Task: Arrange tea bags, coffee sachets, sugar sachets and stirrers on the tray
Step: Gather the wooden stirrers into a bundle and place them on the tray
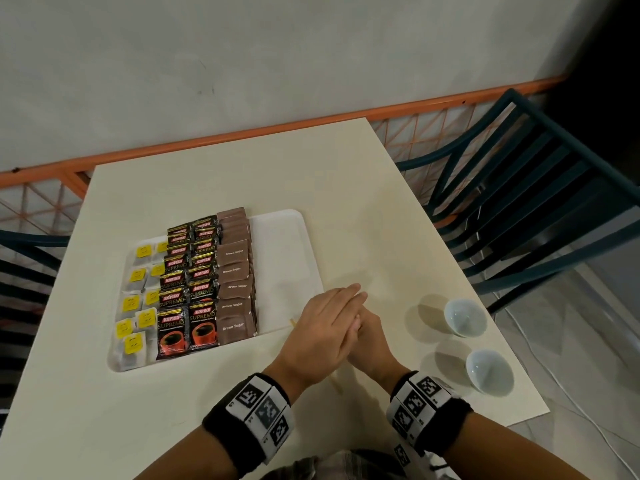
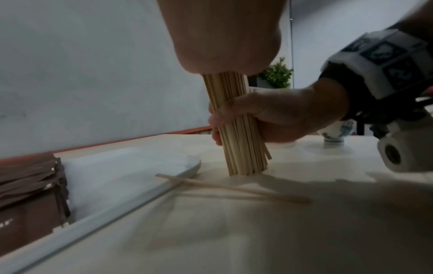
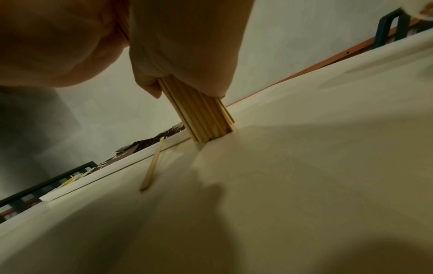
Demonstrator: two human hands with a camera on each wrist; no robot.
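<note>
A bundle of wooden stirrers (image 2: 236, 129) stands on end on the table just right of the white tray (image 1: 284, 237). My right hand (image 1: 370, 341) grips the bundle (image 3: 201, 118) around its middle. My left hand (image 1: 325, 320) lies flat over the bundle's top, fingers straight. One loose stirrer (image 2: 234, 189) lies on the table with its tip on the tray's rim. On the tray, yellow-tagged tea bags (image 1: 138, 306) fill the left, black coffee sachets (image 1: 187, 289) run in two rows, and brown sugar sachets (image 1: 235, 285) sit beside them. The tray's right part is bare.
Two small white bowls (image 1: 464, 317) (image 1: 488, 370) stand to the right of my hands, near the table's right edge. A dark slatted chair (image 1: 519, 202) stands at the right and another (image 1: 27, 254) at the left. An orange rail runs behind the table.
</note>
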